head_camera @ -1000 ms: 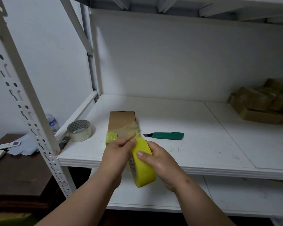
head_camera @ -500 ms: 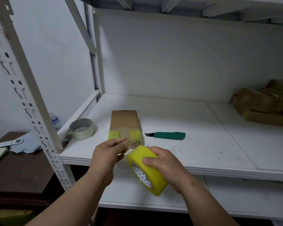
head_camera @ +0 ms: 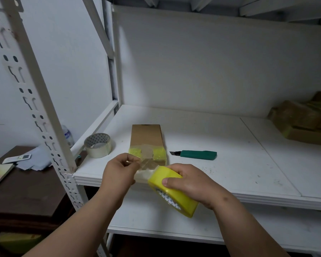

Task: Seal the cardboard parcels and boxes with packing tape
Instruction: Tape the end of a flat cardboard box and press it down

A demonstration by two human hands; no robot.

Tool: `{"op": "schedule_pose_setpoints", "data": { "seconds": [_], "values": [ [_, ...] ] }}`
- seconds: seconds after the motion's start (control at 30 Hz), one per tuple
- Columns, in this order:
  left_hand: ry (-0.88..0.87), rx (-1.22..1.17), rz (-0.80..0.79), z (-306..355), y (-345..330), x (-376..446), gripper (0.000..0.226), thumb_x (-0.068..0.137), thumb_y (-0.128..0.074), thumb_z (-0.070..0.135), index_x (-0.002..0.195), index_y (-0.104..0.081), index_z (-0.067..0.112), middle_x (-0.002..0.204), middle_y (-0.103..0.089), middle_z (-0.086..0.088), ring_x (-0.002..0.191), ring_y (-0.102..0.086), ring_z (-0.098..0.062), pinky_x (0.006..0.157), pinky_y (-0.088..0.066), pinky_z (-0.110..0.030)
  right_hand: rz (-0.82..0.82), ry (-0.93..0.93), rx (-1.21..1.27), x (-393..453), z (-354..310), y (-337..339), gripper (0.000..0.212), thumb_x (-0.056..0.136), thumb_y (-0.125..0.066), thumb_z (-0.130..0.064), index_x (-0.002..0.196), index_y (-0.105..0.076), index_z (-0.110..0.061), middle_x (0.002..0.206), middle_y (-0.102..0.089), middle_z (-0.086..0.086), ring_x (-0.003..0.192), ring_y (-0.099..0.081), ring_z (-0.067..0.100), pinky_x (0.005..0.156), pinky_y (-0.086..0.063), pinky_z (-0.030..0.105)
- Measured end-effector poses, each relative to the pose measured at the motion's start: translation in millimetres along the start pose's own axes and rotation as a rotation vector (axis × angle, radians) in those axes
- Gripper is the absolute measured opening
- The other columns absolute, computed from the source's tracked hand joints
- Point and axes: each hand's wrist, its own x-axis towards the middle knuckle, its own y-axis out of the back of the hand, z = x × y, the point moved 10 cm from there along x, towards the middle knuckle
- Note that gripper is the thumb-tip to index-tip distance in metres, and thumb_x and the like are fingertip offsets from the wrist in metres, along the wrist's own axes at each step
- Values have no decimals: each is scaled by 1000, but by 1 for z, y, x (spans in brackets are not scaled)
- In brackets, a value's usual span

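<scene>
While the right hand [head_camera: 191, 184] grips the yellow tape roll [head_camera: 171, 191], the left hand [head_camera: 119, 170] pinches its loose clear end, stretched between both sets of fingers, just short of the cardboard box [head_camera: 146, 140] beyond the fingertips.

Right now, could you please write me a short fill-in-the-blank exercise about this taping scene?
1. The right hand grips a roll of tape whose colour is ____.
2. The left hand pinches the pulled-out strip of ____.
3. The green utility knife lies to the ____ of the cardboard box.
4. The whitish tape roll rests on the ____.

Missing words: yellow; tape; right; shelf
</scene>
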Motion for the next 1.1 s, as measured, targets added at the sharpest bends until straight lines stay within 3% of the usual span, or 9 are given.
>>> {"op": "schedule_pose_setpoints", "data": {
  "seconds": [0.1, 0.17, 0.27, 0.5, 0.67, 0.83, 1.0, 1.1],
  "values": [
    [105, -73, -84, -5, -1, 10, 8, 88, -61, 3, 84, -67, 6, 75, -60, -10, 64, -53, -19, 61, -54, -32, -12, -4, -78, 8, -6, 3, 45, 76, -66, -48, 117, -66, -31, 109, -68, -4, 99, -64, 14, 87, -50, 31],
    [184, -141, -181, -6, -7, 16, 10, 88, -61, 3, 80, -62, 8, 71, -59, -10, 63, -55, -21, 61, -55, -32, -18, -3, -121, 14, -10, 4, 35, 88, -67, -39, 122, -65, -30, 111, -67, -4, 100, -63, 14, 88, -49, 30],
    [204, -160, -277, -3, -13, 27, 19, 87, -67, 6, 72, -55, 10, 65, -58, -9, 56, -53, -18, 60, -54, -30, -45, -3, -176, 23, -17, 4, 30, 90, -65, -36, 120, -67, -29, 109, -69, -2, 98, -64, 14, 85, -50, 28],
    [-60, -12, -122, 26, -6, 67, 26, 85, -71, 6, 63, -58, 8, 53, -57, -8, 55, -49, -21, 62, -46, -39, -11, -38, -70, 44, -20, 25, 27, 87, -71, -40, 111, -70, -27, 103, -73, -5, 94, -70, 14, 91, -56, 41],
    [-114, 29, -130, 44, -17, 84, 24, 82, -74, 15, 61, -64, 13, 56, -61, -6, 59, -54, -21, 71, -56, -54, -23, 23, 141, 44, -20, 50, 53, 69, -74, -49, 115, -69, -22, 105, -74, 1, 96, -72, 20, 89, -57, 42],
    [-261, 109, -180, 74, -32, 87, 20, 83, -75, 14, 66, -65, 10, 58, -64, -11, 56, -54, -20, 66, -54, -45, -213, 31, 253, 45, -5, 46, 72, 57, -79, -29, 124, -60, -9, 114, -71, 15, 99, -68, 25, 82, -54, 31],
    [-264, 127, -117, 76, -29, 95, 26, 84, -73, 13, 60, -63, 13, 48, -58, 4, 52, -53, -19, 62, -48, -40, -172, 107, 229, 53, -2, 65, 54, 65, -79, -35, 110, -67, -7, 102, -73, 14, 90, -68, 25, 78, -52, 33],
    [-213, 46, -46, 72, -21, 99, 22, 83, -73, 17, 63, -65, 16, 52, -59, 0, 57, -54, -20, 68, -54, -49, -117, 148, 205, 62, -13, 79, 43, 67, -75, -47, 91, -70, -12, 83, -69, 6, 76, -63, 17, 67, -46, 28]
  ]
}}
